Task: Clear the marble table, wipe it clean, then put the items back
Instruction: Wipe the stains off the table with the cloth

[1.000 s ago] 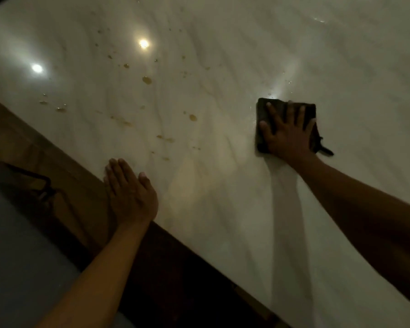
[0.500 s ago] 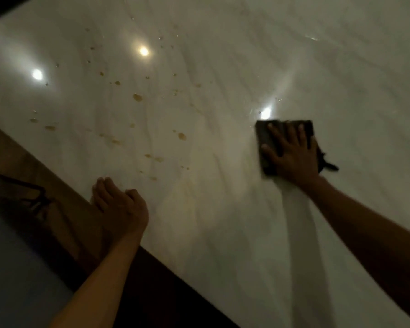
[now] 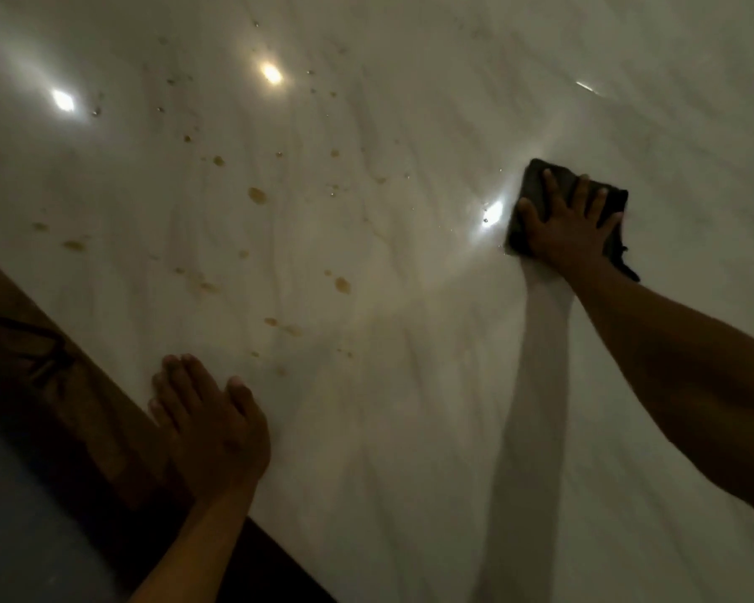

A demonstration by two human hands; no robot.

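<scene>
The white marble table point(image 3: 410, 428) fills most of the head view and shines with lamp reflections. A dark folded cloth point(image 3: 534, 185) lies flat on it at the right. My right hand point(image 3: 562, 228) presses down on the cloth with spread, straight fingers. My left hand point(image 3: 210, 428) rests flat on the marble at the table's near edge, fingers straight, holding nothing. Several brownish spill spots point(image 3: 257, 195) dot the marble between the two hands and toward the far left.
A dark wooden edge point(image 3: 62, 363) runs diagonally along the table's near left side, with grey floor point(image 3: 18, 537) below it. Small water drops sit on the marble near the far lamp reflections. No other objects stand on the tabletop.
My right hand has slid the cloth back a little across the marble, farther from me. My left hand has stayed at the table edge while the view shifted.
</scene>
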